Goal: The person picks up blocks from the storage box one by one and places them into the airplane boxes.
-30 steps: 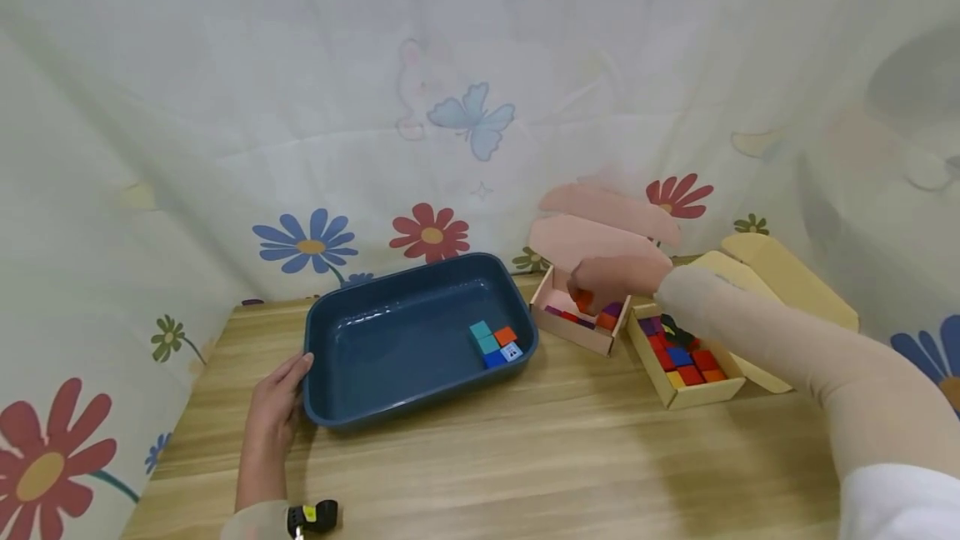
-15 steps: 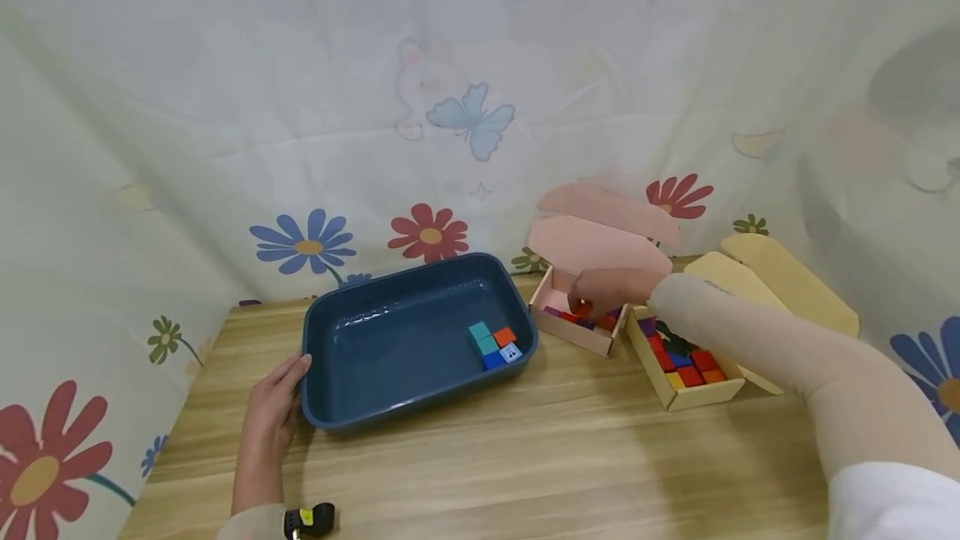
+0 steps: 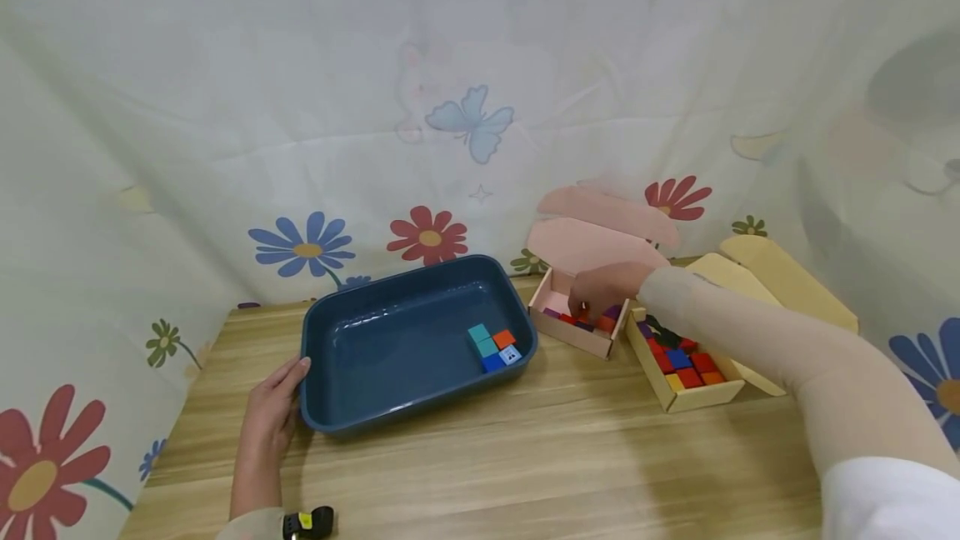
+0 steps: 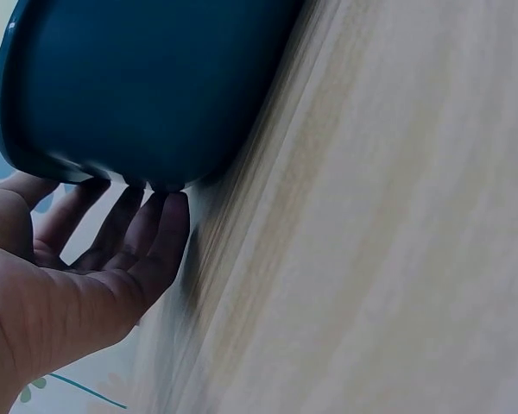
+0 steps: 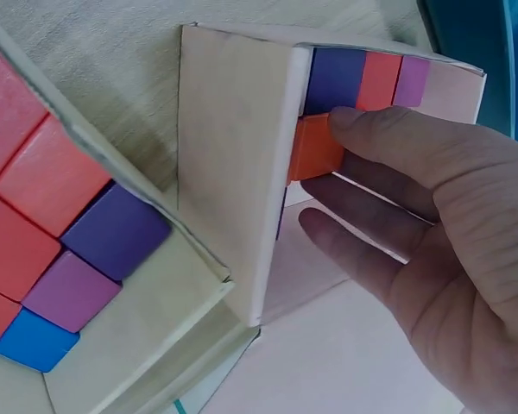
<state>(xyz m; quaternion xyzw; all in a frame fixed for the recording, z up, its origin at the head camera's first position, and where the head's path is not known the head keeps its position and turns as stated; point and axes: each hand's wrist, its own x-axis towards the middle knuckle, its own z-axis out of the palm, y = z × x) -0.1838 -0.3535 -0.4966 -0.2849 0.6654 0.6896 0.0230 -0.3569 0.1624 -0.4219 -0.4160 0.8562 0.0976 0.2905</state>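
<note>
A dark blue tray (image 3: pixel 405 340) stands left of centre on the table, with several small coloured blocks (image 3: pixel 489 350) in its right corner. My left hand (image 3: pixel 272 402) holds the tray's left end; in the left wrist view the fingertips (image 4: pixel 174 211) press under its rim, while the thumb tip is hidden behind the edge. Inside a small pink box (image 3: pixel 573 336), my right hand (image 3: pixel 603 288) pinches an orange block (image 5: pixel 316 148) between thumb and fingers. A row of purple, red and violet blocks (image 5: pixel 382 79) lies against the wall beside it.
A cream box (image 3: pixel 705 397) with several red, blue, purple and yellow blocks stands close to the right of the pink box, under my right forearm. Both boxes have raised lids (image 3: pixel 795 277). A patterned curtain (image 3: pixel 360 148) hangs behind the table.
My right hand has lowered slightly into the pink box with the orange block. The left hand stays at the tray's end, and the tray has not visibly moved.
</note>
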